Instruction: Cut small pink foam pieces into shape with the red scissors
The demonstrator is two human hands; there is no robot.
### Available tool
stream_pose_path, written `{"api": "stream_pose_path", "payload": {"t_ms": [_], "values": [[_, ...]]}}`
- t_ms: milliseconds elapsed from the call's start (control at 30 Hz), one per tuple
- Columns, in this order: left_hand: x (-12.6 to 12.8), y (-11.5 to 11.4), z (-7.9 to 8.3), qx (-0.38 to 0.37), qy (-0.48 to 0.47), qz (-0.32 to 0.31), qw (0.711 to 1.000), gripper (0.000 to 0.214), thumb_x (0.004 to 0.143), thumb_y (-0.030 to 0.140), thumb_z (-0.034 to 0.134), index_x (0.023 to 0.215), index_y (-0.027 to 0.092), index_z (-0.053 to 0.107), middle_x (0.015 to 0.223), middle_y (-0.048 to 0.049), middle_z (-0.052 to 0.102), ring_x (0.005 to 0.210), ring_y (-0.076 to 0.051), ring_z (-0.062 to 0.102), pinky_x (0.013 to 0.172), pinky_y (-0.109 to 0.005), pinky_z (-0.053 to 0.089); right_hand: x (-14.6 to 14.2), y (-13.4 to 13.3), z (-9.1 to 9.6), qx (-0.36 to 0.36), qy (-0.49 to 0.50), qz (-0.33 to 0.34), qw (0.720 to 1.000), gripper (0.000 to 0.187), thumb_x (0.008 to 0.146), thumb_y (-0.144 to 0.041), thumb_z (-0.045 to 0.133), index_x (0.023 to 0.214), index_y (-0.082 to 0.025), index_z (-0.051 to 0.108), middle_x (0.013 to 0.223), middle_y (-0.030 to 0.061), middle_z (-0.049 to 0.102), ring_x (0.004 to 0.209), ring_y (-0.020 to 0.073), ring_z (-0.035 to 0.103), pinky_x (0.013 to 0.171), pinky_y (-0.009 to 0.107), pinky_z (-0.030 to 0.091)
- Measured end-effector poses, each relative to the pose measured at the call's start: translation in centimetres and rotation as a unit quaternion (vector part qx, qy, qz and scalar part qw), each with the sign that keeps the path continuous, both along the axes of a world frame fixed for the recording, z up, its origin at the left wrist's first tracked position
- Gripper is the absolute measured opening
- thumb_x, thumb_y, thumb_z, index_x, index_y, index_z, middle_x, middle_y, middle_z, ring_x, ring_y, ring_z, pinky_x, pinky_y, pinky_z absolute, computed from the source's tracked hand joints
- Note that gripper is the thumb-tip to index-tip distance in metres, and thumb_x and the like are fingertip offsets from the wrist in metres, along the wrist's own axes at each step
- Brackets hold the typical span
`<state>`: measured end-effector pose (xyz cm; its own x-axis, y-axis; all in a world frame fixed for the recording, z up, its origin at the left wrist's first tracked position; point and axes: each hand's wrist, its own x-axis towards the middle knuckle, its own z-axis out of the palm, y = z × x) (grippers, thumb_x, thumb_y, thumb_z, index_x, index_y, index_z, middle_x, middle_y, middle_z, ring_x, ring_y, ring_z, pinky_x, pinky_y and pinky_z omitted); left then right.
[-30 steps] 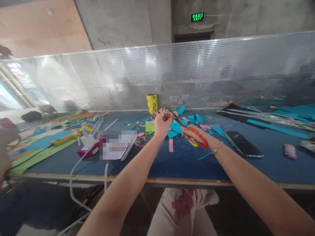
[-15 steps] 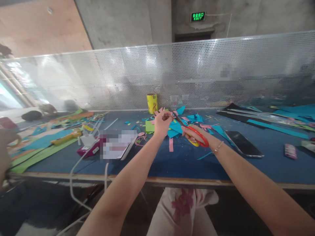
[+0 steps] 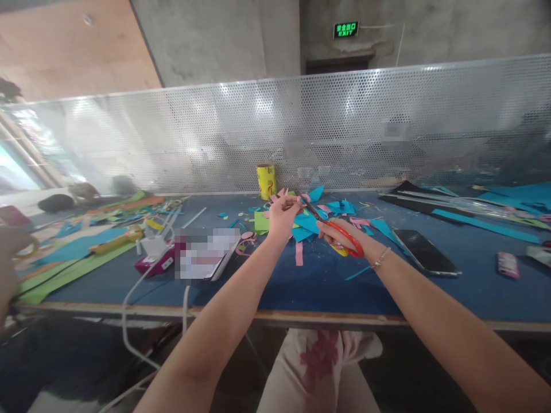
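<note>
My right hand [image 3: 333,232] is closed around a pair of scissors [image 3: 355,244] with red and yellow handles. The dark blades point up and left, their tips close to the fingers of my left hand [image 3: 286,212]. That hand is pinched shut at the blade tips; whatever lies between its fingers is too small to make out. Beneath and behind both hands spreads a heap of blue paper scraps [image 3: 303,234], mixed with pink and green bits. A pink strip [image 3: 299,254] lies in front of the heap.
Behind the scraps stands a yellow roll [image 3: 266,182], near a perforated metal screen [image 3: 206,143]. A dark phone [image 3: 426,252] lies to the right; a lit device [image 3: 209,255] and a purple power strip [image 3: 157,261] with white cables are left. Coloured sheets [image 3: 81,252] cover the far left.
Both hands and the scissors stay almost in place, with only a very slight shift of the right hand and scissors. Everything else on the table lies as before.
</note>
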<state>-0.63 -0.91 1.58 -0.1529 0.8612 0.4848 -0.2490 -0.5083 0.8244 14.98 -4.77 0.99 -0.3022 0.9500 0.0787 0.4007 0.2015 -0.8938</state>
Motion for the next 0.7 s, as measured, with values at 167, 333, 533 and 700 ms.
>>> {"api": "stream_pose_path", "payload": {"t_ms": [167,333,533,700], "values": [[-0.02,-0.05,0.06,-0.017,-0.028,-0.024,0.999,0.008,0.062,0.014,0.064,0.067,0.015,0.058,0.060,0.0012,0.059,0.057,-0.009,0.058,0.065,-0.025,0.049,0.06,0.09,0.04,0.008,-0.010,0.003,1.000,0.042,0.076,-0.055,0.052,0.061,-0.016,0.052,0.045,-0.0032,0.043,0.032,0.0052,0.035,0.033,0.021,0.027],[-0.02,-0.14,0.18,-0.018,-0.028,-0.034,0.999,0.010,0.060,0.014,0.066,0.066,0.015,0.058,0.059,0.0019,0.059,0.058,-0.009,0.058,0.065,-0.025,0.049,0.09,0.38,-0.27,-0.026,0.045,0.012,0.999,0.042,0.073,-0.058,0.054,0.065,-0.016,0.052,0.046,-0.0029,0.045,0.034,0.0051,0.034,0.034,0.021,0.026],[0.16,-0.01,0.04,-0.003,-0.020,-0.029,0.999,0.015,0.058,0.018,0.070,0.066,0.015,0.057,0.057,0.0021,0.059,0.056,-0.009,0.057,0.061,-0.024,0.048,0.13,0.26,-0.44,-0.055,0.116,0.049,0.991,0.047,0.071,-0.064,0.052,0.069,-0.017,0.052,0.046,-0.0049,0.042,0.035,0.0048,0.032,0.034,0.020,0.025],[0.21,-0.17,0.20,-0.005,-0.017,-0.016,1.000,0.014,0.059,0.018,0.069,0.065,0.016,0.057,0.057,0.0021,0.059,0.056,-0.009,0.057,0.062,-0.025,0.049,-0.09,0.03,-0.21,-0.058,0.133,0.051,0.988,0.047,0.069,-0.063,0.055,0.067,-0.017,0.052,0.045,-0.0052,0.041,0.034,0.0046,0.032,0.033,0.020,0.025]]}}
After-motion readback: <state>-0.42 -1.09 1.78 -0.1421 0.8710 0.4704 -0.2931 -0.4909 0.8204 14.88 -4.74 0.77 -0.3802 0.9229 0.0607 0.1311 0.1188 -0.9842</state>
